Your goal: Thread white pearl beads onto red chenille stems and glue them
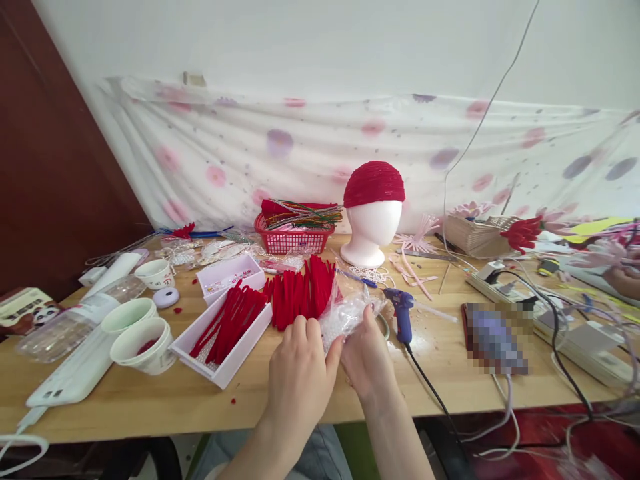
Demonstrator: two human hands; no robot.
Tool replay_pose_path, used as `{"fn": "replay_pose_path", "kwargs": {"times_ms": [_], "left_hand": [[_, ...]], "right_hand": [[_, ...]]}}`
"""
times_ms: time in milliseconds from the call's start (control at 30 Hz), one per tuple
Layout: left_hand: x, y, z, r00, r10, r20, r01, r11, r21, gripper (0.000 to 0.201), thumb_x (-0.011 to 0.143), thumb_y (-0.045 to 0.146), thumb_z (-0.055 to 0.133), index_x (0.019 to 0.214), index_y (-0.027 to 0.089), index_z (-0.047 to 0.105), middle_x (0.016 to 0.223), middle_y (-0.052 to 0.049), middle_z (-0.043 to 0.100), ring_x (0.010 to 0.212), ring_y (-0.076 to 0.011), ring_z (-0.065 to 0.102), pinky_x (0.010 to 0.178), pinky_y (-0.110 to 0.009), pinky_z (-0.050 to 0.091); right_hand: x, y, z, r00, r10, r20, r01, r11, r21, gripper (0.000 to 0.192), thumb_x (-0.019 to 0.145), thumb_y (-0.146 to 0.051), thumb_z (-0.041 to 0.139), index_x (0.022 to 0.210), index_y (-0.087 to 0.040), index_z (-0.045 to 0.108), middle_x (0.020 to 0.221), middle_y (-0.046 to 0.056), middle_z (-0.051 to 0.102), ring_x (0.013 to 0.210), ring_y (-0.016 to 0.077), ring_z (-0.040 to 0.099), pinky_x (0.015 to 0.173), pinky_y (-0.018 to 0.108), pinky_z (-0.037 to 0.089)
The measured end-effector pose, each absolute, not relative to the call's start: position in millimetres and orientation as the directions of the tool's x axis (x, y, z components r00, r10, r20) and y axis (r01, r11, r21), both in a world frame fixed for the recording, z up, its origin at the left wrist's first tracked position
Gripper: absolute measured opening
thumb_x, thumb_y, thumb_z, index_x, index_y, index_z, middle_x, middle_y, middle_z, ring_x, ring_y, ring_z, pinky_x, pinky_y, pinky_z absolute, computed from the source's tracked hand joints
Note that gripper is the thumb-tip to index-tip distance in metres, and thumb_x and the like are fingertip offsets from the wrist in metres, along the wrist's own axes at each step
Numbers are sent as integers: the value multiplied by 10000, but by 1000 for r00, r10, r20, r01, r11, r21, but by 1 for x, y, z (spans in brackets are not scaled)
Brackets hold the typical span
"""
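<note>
My left hand (300,373) and my right hand (367,357) meet near the front edge of the wooden table (435,373), both gripping a clear plastic bag of small white beads (345,313). Just behind the bag lies a heap of red pipe cleaners (300,290). A white tray (225,333) with more red pipe cleaners sits to the left of my left hand. A blue glue gun (401,312) lies just right of my right hand.
A white foam head with a red cap (373,217) and a red basket (294,237) stand at the back. White cups (140,333) sit left. A phone (495,337), power strip (500,283) and cables lie right. Another person's hand (623,280) shows at far right.
</note>
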State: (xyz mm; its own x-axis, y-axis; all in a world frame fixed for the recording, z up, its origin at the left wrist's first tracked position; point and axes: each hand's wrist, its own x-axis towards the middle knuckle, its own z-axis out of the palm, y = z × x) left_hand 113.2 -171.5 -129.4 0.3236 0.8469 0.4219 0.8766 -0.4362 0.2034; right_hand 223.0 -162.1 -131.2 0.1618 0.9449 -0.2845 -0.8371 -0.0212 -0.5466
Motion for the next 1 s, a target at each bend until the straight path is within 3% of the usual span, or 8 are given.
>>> {"fn": "replay_pose_path", "kwargs": {"times_ms": [167,333,467,567,633,833,933,1000], "left_hand": [[115,-169,-126,372,862,344,859,-460,224,297,931,63,334,768,196,543,787,-96,635,812,-286,642,663,-345,432],[100,-164,-113,380,875,300,814,-471,339,314,950,127,327,678,235,441,681,-39,614,675,-223,625,582,-301,358],[84,-155,-104,349,917,193,644,-385,661,324,947,244,347,626,238,390,655,-21,606,658,-209,599,602,-306,377],[73,-145,-99,397,915,66,344,-215,914,306,918,343,418,648,218,489,679,-14,614,695,-199,609,651,-311,462],[67,-136,-93,440,898,-8,127,-54,990,274,860,370,518,654,193,556,679,-9,606,683,-182,605,650,-303,499],[68,-113,-72,484,875,-25,-84,75,994,261,770,373,650,640,154,592,652,-1,603,610,-126,568,586,-244,487],[77,-108,-74,484,875,11,-140,65,988,255,754,366,690,658,147,602,664,-2,609,635,-120,574,616,-233,487],[82,-106,-78,466,884,32,-184,61,981,237,741,356,710,688,151,602,687,3,613,659,-118,581,648,-233,495]], "right_hand": [[221,-167,-127,114,952,-283,-863,-47,-503,511,1042,-482,277,1151,-197,687,1083,84,754,1168,245,624,1003,420,478],[229,-167,-126,70,956,-285,-875,-78,-477,488,1052,-427,265,1105,-196,692,1012,88,765,1085,259,667,963,446,497],[241,-160,-133,32,947,-321,-876,-128,-464,469,1051,-407,316,948,-176,711,867,85,770,918,257,712,895,423,525],[247,-150,-140,22,942,-334,-875,-144,-463,501,1065,-361,302,830,-162,698,759,58,758,762,199,711,847,326,534],[249,-142,-143,0,941,-338,-872,-166,-461,521,1072,-326,286,797,-149,691,701,51,746,690,176,699,809,288,537],[240,-133,-135,-88,963,-256,-876,-197,-440,573,1054,-467,253,983,-118,703,884,85,774,868,208,714,850,337,541],[223,-137,-137,-126,968,-216,-862,-215,-458,453,975,-479,480,1006,-90,711,880,103,774,855,244,716,844,364,543],[213,-140,-142,-113,975,-193,-853,-195,-484,285,861,-327,683,1027,-96,710,890,87,776,833,228,717,830,329,542]]}}
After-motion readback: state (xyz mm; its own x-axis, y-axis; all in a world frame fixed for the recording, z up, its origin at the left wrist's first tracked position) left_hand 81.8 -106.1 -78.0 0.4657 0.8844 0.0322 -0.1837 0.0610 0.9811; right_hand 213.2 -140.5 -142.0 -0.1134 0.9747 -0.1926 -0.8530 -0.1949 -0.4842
